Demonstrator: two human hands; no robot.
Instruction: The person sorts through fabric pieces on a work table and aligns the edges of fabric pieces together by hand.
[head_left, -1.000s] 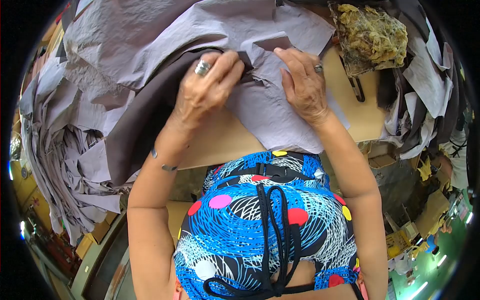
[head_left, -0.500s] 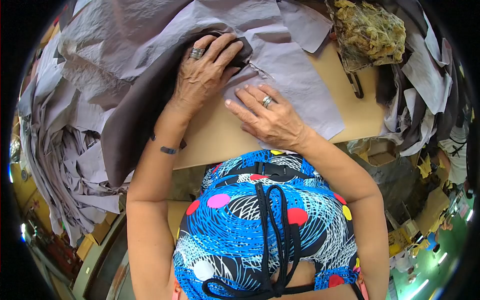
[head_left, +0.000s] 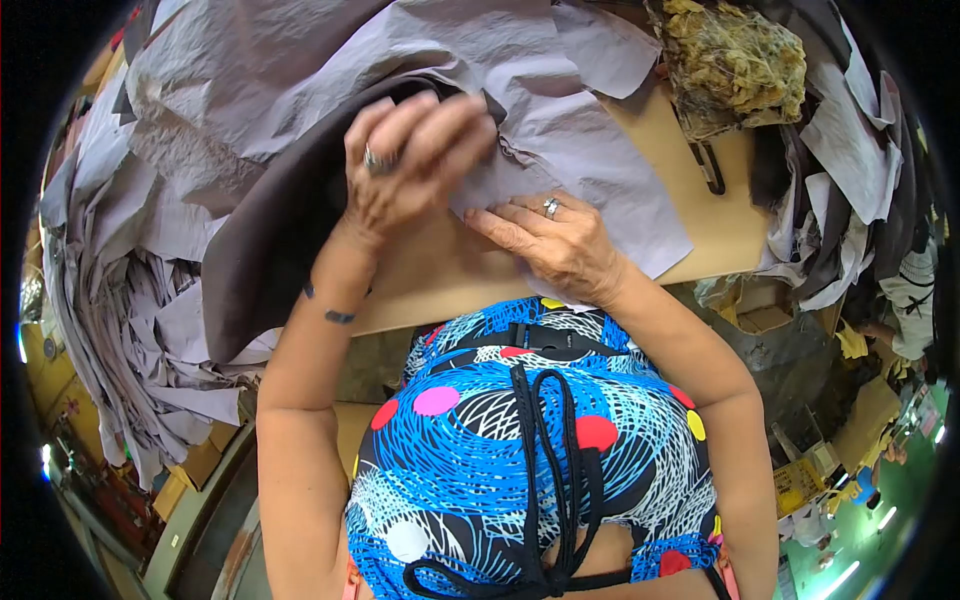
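A thin lilac-grey sheet (head_left: 610,205), cloth or leather, lies creased on the tan board (head_left: 725,240). My right hand (head_left: 555,245) rests on its near edge, fingers lying over the sheet with the index stretched out to the left. My left hand (head_left: 410,165) is over the folded part, beside the dark side of the material (head_left: 270,220), which curls over to the left. Motion smears its bent fingers, so I cannot make out whether they hold anything. Between the hands, a short crumpled seam or edge runs across the sheet.
A lumpy yellow-brown block (head_left: 735,65) stands at the back right, with a dark metal tool (head_left: 710,170) beneath it. More sheets hang in a heap at left (head_left: 150,330) and at right (head_left: 850,150). Boxes and scraps lie below the board at right.
My left hand has come off the dark fold and drawn nearer to me, blurred. My right hand has turned slightly, its fingers closer together. The sheet has hardly shifted.
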